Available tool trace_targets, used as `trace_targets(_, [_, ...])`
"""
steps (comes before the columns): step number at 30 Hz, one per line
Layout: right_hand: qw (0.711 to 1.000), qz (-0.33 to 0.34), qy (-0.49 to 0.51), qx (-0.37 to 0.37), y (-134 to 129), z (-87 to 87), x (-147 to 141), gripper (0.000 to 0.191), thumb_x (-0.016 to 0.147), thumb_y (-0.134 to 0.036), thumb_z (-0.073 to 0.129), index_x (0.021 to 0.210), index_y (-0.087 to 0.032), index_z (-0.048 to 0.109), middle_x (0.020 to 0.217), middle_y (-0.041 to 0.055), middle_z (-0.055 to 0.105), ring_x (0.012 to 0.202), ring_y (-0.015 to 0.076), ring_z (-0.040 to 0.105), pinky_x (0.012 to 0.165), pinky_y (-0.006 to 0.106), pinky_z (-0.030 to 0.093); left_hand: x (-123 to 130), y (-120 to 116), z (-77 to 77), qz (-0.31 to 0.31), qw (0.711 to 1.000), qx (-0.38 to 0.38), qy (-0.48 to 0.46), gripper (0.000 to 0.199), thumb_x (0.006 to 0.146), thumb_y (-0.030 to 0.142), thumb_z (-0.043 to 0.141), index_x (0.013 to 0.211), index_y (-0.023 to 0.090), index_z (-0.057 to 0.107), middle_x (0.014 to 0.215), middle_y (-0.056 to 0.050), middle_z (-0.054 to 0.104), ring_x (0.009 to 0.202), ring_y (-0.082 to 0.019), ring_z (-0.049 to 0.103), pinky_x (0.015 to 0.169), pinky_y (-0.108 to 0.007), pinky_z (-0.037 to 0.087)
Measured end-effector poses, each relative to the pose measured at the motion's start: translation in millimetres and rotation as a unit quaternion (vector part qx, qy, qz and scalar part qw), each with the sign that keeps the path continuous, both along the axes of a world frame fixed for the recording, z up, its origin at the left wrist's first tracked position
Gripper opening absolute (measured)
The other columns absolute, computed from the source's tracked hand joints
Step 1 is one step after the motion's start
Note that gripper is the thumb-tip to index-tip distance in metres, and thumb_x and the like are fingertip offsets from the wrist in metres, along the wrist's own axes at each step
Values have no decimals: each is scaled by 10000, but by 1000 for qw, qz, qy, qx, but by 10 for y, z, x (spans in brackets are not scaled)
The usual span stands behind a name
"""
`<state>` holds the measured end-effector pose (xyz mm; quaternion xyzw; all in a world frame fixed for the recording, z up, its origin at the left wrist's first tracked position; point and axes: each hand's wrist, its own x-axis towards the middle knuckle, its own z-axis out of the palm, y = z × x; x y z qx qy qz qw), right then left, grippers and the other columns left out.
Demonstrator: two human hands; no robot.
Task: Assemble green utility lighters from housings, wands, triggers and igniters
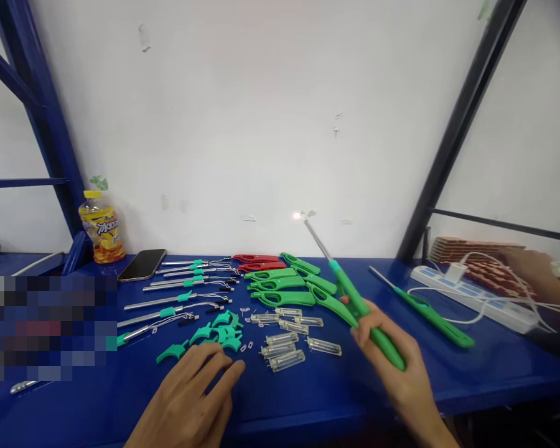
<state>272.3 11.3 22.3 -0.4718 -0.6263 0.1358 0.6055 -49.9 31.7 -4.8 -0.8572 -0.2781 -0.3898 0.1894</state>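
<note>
My right hand [392,351] is wrapped round the green handle of a long-nosed gas lighter [352,292], raised and tilted up to the left. A small glowing flame [297,216] shows at its metal tip. My left hand [191,398] rests at the table's front with loosely bent fingers and nothing visible in them. Just beyond its fingers lies a pile of turquoise triggers [224,330]. Clear fuel tanks [287,361] lie between my hands. Behind them are green handle shells [280,283] and red handle shells [261,262].
Several metal lighter tubes with wires [158,302] lie left on the blue table [261,410]. A phone [142,265] and a yellow-capped bottle [101,230] stand behind. Another green lighter [432,314] lies right, near a white power strip [485,302]. A white wall rises behind.
</note>
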Motion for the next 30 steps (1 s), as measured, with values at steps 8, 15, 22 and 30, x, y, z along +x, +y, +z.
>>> trace_targets(8, [989,-30,87,-114,77,-28,886,235,832,-410,802,899,-256,638,706,-20,591,481,114,377,447,256,305,-38,58,-41,4,999,-6,37,335,1034,65,465,1210,204,714,1065,-49,750,1065,-223,687,959,-332,542])
trace_targets(15, [980,55,154,-115,68,-130,421,490,775,-402,878,702,-222,429,932,30,699,511,77,360,455,232,291,-36,52,-49,7,999,-7,45,344,1014,55,477,1207,212,713,1039,-41,752,1042,-214,702,961,-321,551])
trace_targets(22, [981,114,47,-147,5,-250,140,230,945,-470,725,931,-241,703,1319,86,717,508,98,539,517,263,482,-24,22,-37,25,998,-23,44,352,1010,65,478,1214,227,714,1048,-33,761,1048,-211,715,955,-299,568])
trace_targets(30, [988,95,-118,-42,3,-308,152,258,1027,-393,609,817,-264,684,1020,82,755,1349,342,629,1044,420,557,-17,16,-29,21,998,-40,44,360,1004,59,469,1211,238,703,1000,-20,746,980,-204,715,975,-318,561])
